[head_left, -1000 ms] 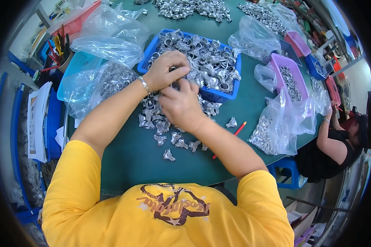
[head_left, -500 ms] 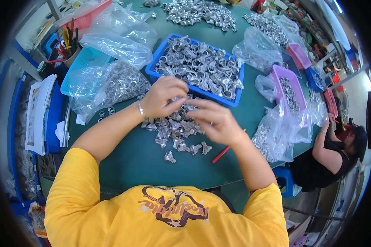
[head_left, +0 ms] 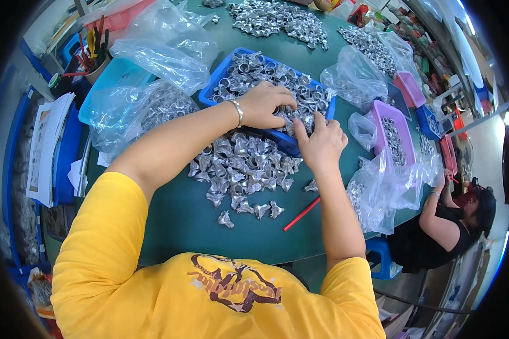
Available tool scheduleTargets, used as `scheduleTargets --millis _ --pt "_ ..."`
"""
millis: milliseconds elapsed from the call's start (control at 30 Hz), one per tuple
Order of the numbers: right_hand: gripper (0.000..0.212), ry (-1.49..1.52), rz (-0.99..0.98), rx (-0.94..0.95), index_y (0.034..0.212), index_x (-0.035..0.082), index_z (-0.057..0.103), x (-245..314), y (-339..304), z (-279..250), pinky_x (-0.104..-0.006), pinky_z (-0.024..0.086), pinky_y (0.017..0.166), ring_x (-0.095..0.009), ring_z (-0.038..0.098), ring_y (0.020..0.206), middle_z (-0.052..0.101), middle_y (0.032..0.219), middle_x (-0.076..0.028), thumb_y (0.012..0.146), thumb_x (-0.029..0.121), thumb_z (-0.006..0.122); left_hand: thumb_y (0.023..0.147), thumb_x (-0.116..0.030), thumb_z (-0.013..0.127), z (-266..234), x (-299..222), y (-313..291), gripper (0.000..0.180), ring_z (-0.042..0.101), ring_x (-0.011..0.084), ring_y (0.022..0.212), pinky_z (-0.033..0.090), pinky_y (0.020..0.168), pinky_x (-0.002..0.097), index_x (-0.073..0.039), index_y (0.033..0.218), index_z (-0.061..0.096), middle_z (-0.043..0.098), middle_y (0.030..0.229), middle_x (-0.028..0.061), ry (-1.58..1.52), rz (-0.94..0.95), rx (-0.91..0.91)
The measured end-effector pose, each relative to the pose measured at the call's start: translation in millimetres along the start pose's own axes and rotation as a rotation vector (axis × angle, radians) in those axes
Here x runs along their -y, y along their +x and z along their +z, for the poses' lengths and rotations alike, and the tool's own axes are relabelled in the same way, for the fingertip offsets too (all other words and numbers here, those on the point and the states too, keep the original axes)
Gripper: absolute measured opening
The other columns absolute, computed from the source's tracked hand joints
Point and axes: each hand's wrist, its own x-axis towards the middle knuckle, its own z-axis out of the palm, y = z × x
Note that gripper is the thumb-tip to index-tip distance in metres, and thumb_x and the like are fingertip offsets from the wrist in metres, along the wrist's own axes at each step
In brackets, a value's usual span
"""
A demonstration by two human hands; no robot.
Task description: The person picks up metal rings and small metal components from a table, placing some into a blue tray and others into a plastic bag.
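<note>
A blue tray (head_left: pixel 214 85) heaped with silvery metal ring castings (head_left: pixel 277 70) stands before me. My left hand (head_left: pixel 264 105) reaches over its near rim, fingers bent and thumb apart, touching the castings. At the near right corner is my right hand (head_left: pixel 323 141), thumb and fingers spread among the castings there. Neither hand shows a piece gripped in it. On the near side of the tray lies a loose pile of similar castings (head_left: pixel 240 166), partly beneath my left forearm. A few single pieces (head_left: pixel 260 210) lie at its near edge.
A red stick (head_left: pixel 301 213) lies by my right forearm. Clear bags of rings (head_left: pixel 167 104) and a turquoise bin (head_left: pixel 104 90) are at left. Purple tray (head_left: pixel 401 127) and more bags stand at right, near a seated person (head_left: pixel 452 226). More metal pieces (head_left: pixel 277 21) lie at the back.
Both hands have moved from above the loose pile to the blue tray, away from me and to the right. The pile shows more fully now.
</note>
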Motion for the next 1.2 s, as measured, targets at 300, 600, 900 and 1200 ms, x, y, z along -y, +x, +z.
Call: scheduleTargets --millis 300,600,900,1200 --pt "0.049 0.169 -0.005 0.019 0.102 0.007 0.060 2.6 9.6 13.3 -0.0452 0.040 0.073 -0.032 0.057 0.087 0.056 0.091 -0.016 0.068 0.041 0.068 0.067 -0.033 0.062 -10.1 -7.7 23.5 0.040 0.048 0.0319 0.100 0.038 0.093 0.0402 -0.021 0.106 0.063 0.053 0.114 0.0080 -0.051 -0.186 0.231" --pt "0.043 0.660 -0.151 -0.178 0.101 0.003 0.058 17.7 2.4 15.0 -0.0433 0.045 0.079 -0.035 0.055 0.092 0.053 0.101 -0.018 0.063 0.020 0.067 0.067 -0.014 0.059 -24.8 -15.1 2.2 0.038 0.052 0.0214 0.095 0.041 0.084 0.0323 -0.008 0.105 0.059 0.056 0.100 0.0056 -0.558 -0.084 0.025" --pt "0.041 0.714 -0.284 -0.375 0.097 0.002 0.059 29.7 -0.4 23.9 -0.0424 0.045 0.081 -0.034 0.056 0.092 0.061 0.099 -0.015 0.059 0.013 0.066 0.088 -0.024 0.052 -1.3 -13.3 4.2 0.025 0.057 0.0271 0.091 0.043 0.082 0.0362 -0.003 0.096 0.062 0.062 0.094 0.0116 -0.485 -0.135 -0.208" --pt "0.024 1.229 -0.085 0.260 0.098 0.003 0.065 -19.4 22.2 10.5 -0.0302 0.046 0.085 -0.018 0.059 0.101 0.061 0.115 -0.011 0.076 0.010 0.067 0.071 -0.010 0.063 -16.2 -26.4 -13.2 0.013 0.054 0.0241 0.084 0.041 0.080 0.0342 -0.007 0.083 0.063 0.057 0.085 0.0068 -0.182 0.072 -0.320"
